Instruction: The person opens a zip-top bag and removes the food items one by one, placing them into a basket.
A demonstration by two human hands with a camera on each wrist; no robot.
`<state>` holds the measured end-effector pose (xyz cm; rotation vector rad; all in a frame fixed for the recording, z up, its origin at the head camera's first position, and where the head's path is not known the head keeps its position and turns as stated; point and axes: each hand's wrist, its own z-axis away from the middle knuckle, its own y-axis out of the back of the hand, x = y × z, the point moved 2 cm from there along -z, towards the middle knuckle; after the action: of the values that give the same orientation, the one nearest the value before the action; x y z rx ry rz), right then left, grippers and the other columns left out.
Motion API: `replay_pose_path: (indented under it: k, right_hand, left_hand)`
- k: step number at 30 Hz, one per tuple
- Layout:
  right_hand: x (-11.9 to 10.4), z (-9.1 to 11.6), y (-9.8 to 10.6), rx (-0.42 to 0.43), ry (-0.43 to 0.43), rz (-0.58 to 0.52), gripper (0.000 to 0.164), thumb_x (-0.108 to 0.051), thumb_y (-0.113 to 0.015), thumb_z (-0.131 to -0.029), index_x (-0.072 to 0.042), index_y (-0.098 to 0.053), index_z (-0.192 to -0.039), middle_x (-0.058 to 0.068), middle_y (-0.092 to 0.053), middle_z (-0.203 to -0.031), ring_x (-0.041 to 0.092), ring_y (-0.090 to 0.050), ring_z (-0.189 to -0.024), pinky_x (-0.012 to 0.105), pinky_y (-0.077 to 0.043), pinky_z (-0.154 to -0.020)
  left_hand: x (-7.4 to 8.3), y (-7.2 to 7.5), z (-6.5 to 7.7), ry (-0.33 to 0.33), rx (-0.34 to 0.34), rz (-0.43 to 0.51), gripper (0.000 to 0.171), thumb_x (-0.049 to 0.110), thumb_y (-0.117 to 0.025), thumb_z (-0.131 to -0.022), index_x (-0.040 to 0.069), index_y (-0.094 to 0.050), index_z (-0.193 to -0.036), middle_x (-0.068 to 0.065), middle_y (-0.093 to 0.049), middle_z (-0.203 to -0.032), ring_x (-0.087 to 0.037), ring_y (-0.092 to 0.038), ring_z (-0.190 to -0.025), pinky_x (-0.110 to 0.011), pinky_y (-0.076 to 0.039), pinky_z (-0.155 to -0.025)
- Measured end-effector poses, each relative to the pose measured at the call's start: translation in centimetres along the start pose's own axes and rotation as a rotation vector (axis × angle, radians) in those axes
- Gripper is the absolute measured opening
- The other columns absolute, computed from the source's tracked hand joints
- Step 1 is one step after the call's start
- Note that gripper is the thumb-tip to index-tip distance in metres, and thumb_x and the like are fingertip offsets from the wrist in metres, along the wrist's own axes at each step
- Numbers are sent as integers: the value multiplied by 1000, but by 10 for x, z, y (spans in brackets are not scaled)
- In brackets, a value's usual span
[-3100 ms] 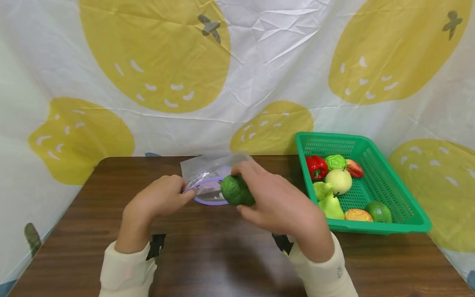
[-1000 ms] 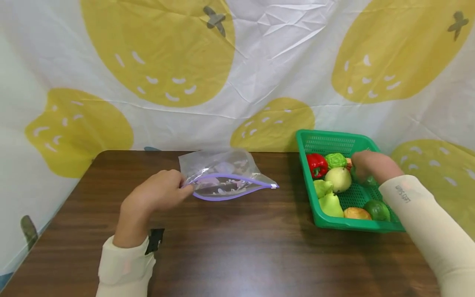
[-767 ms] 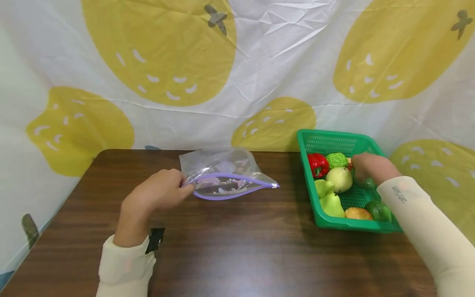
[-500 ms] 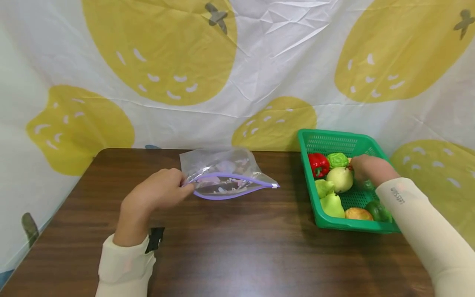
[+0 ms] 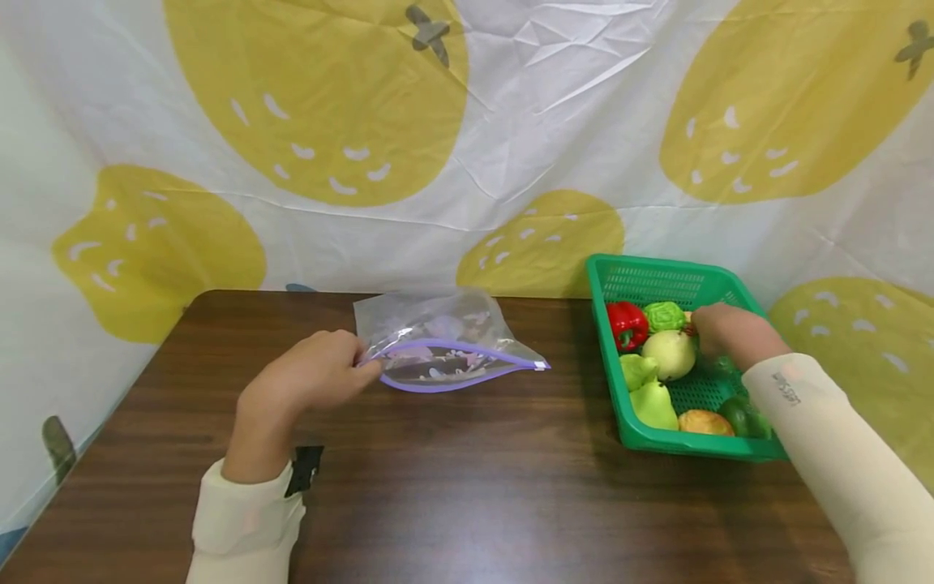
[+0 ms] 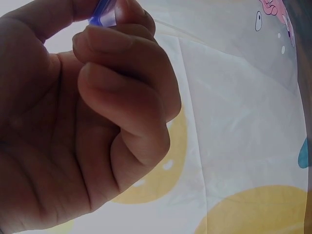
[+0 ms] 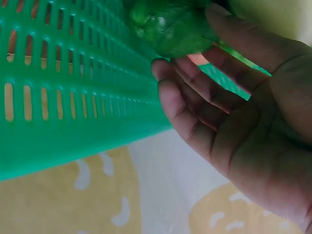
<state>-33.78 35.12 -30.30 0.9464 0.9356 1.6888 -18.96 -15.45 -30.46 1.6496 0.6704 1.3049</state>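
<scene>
My left hand [image 5: 314,373] pinches one corner of a clear zip bag [image 5: 438,316], whose purple zip edge gapes. In the left wrist view, thumb and forefinger hold that purple edge [image 6: 103,12]. My right hand [image 5: 737,334] reaches into a green plastic basket [image 5: 693,442] at the right. Between its thumb and curved fingers, in the right wrist view, is a green artichoke [image 7: 173,29], close to the basket's wall. From above the hand covers most of it. Beside that hand lie a pale round pear [image 5: 670,354] and a green cabbage [image 5: 664,316].
Also in the basket are a red bell pepper [image 5: 627,326], a green pear [image 5: 654,405], an orange-yellow fruit [image 5: 705,422] and a dark green fruit [image 5: 744,417]. Behind the brown table [image 5: 467,487] hangs a lemon-print cloth [image 5: 496,162].
About three seconds ago my right hand held the artichoke over the bag's mouth; it has since gone right into the basket with it. My left hand keeps its hold on the bag.
</scene>
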Motion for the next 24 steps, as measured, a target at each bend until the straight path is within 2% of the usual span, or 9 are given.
replay_pose_path:
  k: [3, 5, 9, 12, 15, 18, 20, 24]
  right_hand:
    - [1, 12, 8, 39, 22, -5, 40, 0, -75, -74, 16, -61, -109, 28, -65, -96, 33, -55, -78, 43, -49, -65]
    - [-1, 24, 19, 85, 31, -15, 48, -4, -77, -76, 17, -58, -115, 35, -64, -106, 42, -59, -88, 49, -53, -72]
    - [-12, 57, 47, 223, 63, -27, 56, -7, -74, -79, 17, -52, -124, 42, -56, -121, 55, -53, -106, 63, -49, -85]
    - [-31, 86, 70, 335, 92, -26, 57, -9, -71, -82, 16, -49, -129, 42, -53, -124, 56, -49, -111, 66, -45, -90]
    - [-64, 115, 85, 413, 100, -18, 60, -14, -70, -86, 11, -45, -135, 38, -51, -127, 52, -50, -111, 67, -44, -89]
    - [-107, 143, 89, 468, 127, -38, 63, -21, -69, -89, 4, -44, -140, 32, -51, -131, 47, -52, -111, 65, -46, -89]
    - [-136, 156, 83, 513, 174, -70, 63, -25, -70, -90, 1, -45, -141, 27, -52, -132, 42, -54, -111, 62, -48, -89]
    - [-184, 169, 62, 613, 304, -218, 60, -31, -70, -90, -5, -49, -140, 15, -58, -127, 29, -56, -108, 50, -51, -89]
  left_hand:
    - [2, -2, -1, -6, -3, 1, 40, 24, -57, -88, 17, -41, -53, 8, -32, -51, -11, -33, -49, -28, -29, -47]
    - [4, -3, -1, -6, -8, 6, 40, 24, -57, -89, 17, -40, -53, 8, -32, -51, -10, -33, -48, -28, -29, -47]
    - [8, -5, -2, 1, -19, 22, 43, 25, -58, -91, 16, -41, -53, 7, -32, -51, -10, -32, -47, -28, -29, -46]
    - [9, -6, -2, 6, -25, 38, 46, 29, -60, -92, 16, -40, -53, 7, -31, -51, -9, -31, -47, -27, -28, -46]
    - [9, -6, -2, 4, -24, 45, 49, 34, -61, -93, 17, -39, -53, 8, -30, -51, -9, -29, -48, -27, -27, -46]
    - [7, -5, 0, -13, -20, 37, 50, 38, -62, -93, 17, -40, -53, 8, -31, -51, -9, -30, -48, -27, -28, -46]
    - [6, -4, 1, -15, -19, 27, 51, 40, -62, -93, 17, -41, -53, 8, -31, -51, -9, -30, -47, -27, -28, -46]
    - [2, 0, 1, -7, -29, 16, 50, 42, -62, -93, 16, -42, -55, 7, -33, -52, -10, -32, -49, -28, -29, -47]
